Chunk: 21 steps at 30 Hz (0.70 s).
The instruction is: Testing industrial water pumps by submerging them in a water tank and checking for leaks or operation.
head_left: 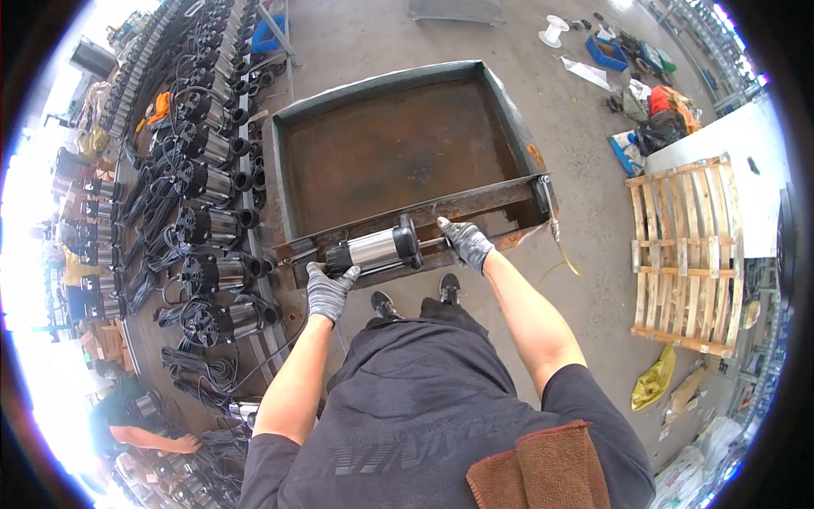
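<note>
A submersible pump (373,249) with a silver cylinder and black ends lies on its side over the near rim of a rusty metal tank (377,93). My left hand (328,293), in a grey striped glove, grips its black left end from below. My right hand (466,243), gloved the same way, is closed around a short metal rod (433,243) at the pump's black right end; the glove hides the rest of the rod. Brownish liquid appears to fill the tank. A dark cable (288,341) runs from near my left hand toward the lower left.
Rows of similar pumps (208,225) with coiled black cables stand along the left. A metal fitting with a hose (553,222) hangs at the tank's right corner. To the right lies a wooden pallet (685,254). Another person's arm (153,439) reaches among cables at lower left.
</note>
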Each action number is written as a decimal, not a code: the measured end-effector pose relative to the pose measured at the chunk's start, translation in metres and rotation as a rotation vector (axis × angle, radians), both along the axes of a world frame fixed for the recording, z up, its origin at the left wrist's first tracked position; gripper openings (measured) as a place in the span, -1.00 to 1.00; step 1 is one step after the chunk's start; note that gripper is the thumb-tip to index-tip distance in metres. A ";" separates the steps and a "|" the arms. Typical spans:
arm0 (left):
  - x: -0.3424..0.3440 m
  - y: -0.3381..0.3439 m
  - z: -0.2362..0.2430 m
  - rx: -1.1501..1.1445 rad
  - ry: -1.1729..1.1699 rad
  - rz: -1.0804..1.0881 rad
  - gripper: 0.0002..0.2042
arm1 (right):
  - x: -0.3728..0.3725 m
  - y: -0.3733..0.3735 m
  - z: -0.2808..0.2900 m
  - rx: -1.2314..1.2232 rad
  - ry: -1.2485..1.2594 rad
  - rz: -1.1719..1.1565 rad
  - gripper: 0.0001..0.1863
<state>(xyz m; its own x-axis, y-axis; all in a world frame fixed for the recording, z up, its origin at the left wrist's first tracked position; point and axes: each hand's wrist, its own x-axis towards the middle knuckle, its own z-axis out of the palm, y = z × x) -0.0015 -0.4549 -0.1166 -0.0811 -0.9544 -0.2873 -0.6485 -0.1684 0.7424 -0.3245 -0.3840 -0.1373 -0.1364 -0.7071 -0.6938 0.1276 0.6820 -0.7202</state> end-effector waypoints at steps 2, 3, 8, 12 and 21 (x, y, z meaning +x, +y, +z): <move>-0.001 0.001 0.006 0.006 -0.015 0.006 -0.39 | 0.006 0.004 0.011 -0.024 -0.183 -0.101 -0.59; -0.001 0.002 0.009 0.013 -0.030 0.009 -0.39 | 0.008 0.007 0.018 -0.049 -0.364 -0.205 -0.66; 0.000 0.002 0.007 -0.014 -0.001 -0.004 -0.41 | 0.008 0.009 0.031 0.048 -0.404 -0.241 -0.60; -0.001 0.001 0.005 -0.027 0.006 0.000 -0.41 | -0.001 0.005 0.036 0.022 -0.222 0.036 -0.44; 0.005 -0.001 -0.005 -0.032 -0.001 -0.007 -0.41 | 0.003 -0.016 -0.002 -0.003 0.462 0.431 -0.27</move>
